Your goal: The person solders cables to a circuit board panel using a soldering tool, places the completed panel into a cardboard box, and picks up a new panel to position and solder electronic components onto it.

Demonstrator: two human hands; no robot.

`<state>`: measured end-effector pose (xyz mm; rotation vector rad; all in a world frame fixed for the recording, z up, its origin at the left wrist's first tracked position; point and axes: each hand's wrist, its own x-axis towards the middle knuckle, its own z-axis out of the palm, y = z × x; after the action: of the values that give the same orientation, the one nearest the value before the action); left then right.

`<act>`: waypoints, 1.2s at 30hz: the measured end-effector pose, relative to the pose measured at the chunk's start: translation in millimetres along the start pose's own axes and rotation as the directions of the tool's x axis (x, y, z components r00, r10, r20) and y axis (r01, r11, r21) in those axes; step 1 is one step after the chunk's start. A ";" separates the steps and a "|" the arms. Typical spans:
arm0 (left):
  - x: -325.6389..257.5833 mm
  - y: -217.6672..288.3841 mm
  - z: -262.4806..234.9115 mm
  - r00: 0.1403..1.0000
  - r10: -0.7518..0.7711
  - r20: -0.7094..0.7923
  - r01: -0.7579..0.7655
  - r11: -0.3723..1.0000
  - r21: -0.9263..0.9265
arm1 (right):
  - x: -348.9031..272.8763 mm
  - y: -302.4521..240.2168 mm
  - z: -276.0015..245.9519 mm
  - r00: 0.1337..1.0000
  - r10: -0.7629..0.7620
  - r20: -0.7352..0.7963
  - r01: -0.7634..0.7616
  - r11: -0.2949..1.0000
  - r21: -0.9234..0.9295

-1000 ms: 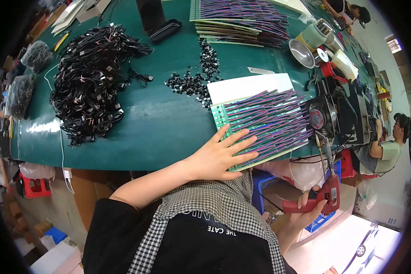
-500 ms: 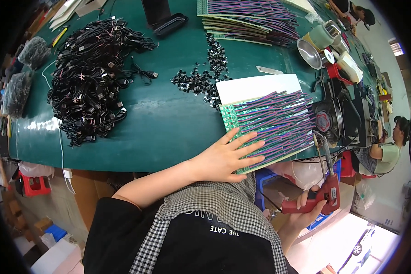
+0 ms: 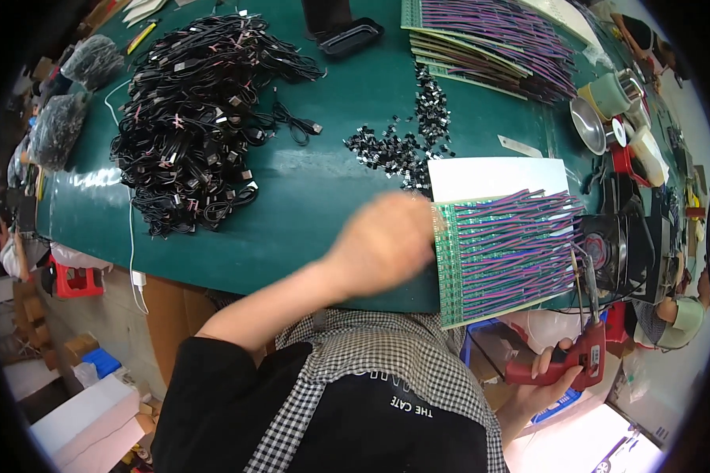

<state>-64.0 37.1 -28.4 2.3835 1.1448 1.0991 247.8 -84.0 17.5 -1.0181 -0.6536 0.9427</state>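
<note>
My left hand [image 3: 388,240], smeared by motion, is at the left edge of a green circuit board panel [image 3: 450,268]; its fingers cannot be made out. Rows of purple, red and dark wires [image 3: 513,252] lie across the panel, which rests partly over a white sheet [image 3: 497,178]. My right hand [image 3: 558,381] is closed round the handle of a red soldering gun [image 3: 588,356] below the table edge. The gun's thin metal tip points up toward the wire ends at the panel's right side. Just beyond my left hand lies a heap of small black-and-silver connectors [image 3: 394,150].
Bundled black USB cables [image 3: 189,118] form a large pile on the left. Wired panels [image 3: 489,47] are stacked at the back. A small fan [image 3: 603,248] stands right of the panel, with a metal bowl [image 3: 587,126] and a steel ruler [image 3: 519,147] farther back. People work at far right.
My left hand has lifted off the wires and moved left to the panel's edge. The right hand still holds the soldering gun near the wire ends. The whole view has shifted.
</note>
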 end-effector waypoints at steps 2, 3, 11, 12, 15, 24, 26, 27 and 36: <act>14.0 -35.0 -19.8 0.969 -0.235 -0.080 0.246 0.956 0.162 | -0.4 3.4 -3.3 1.000 -0.005 -0.023 0.005 1.000 -0.023; 24.0 -46.7 -29.0 0.968 -0.249 -0.014 0.241 0.919 0.311 | 0.9 6.7 0.4 1.000 0.013 -0.001 -0.013 1.000 0.002; -4.9 -50.2 -20.2 0.883 -0.401 0.243 0.272 0.860 0.431 | -1.7 16.9 14.2 0.995 0.081 0.052 -0.081 0.997 0.000; -7.7 -43.1 -20.7 0.870 -0.422 0.253 0.275 0.843 0.463 | -2.4 16.2 15.8 0.996 0.086 0.032 -0.085 0.996 -0.018; -10.6 -32.5 -23.0 0.870 -0.474 0.136 0.427 0.862 0.272 | -0.5 16.8 22.2 0.993 0.114 0.043 -0.113 0.993 -0.044; 11.4 -22.1 -18.0 0.924 -0.370 0.095 0.327 0.895 0.304 | 10.7 28.7 32.4 0.945 0.183 0.271 -0.188 0.982 -0.009; 15.9 -26.5 -15.7 0.913 -0.378 0.150 0.331 0.905 0.265 | 12.3 28.7 35.2 0.942 0.206 0.266 -0.206 0.978 -0.028; 17.9 -27.9 -15.1 0.903 -0.382 0.198 0.336 0.913 0.231 | 12.8 28.7 36.6 0.937 0.223 0.268 -0.220 0.975 -0.044; 23.7 -18.7 -21.4 0.774 -0.560 0.296 0.620 0.764 -0.178 | 7.5 30.6 38.2 0.939 0.283 0.194 -0.261 0.956 -0.130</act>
<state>-80.6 65.6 -11.7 1.6853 1.4219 0.6820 209.5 -55.2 5.0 -1.1287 -0.7556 1.2840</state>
